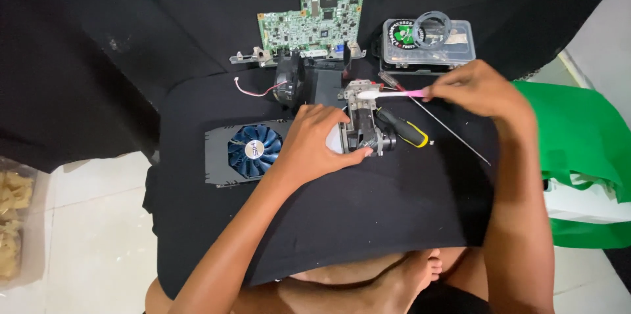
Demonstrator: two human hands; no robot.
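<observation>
Head view: my left hand (315, 140) grips the small grey metal-framed module (365, 127) at centre on the black cloth (368, 215), steadying it, while my right hand (476, 87) pinches a pink-handled toothbrush (394, 94), bristles on its far top.

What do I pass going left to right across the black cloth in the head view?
Fan card → left hand → metal part it grips → yellow-black screwdriver → right hand holding a pink toothbrush.

matt black cloth (368, 209), pink plastic toothbrush (394, 94)
</observation>
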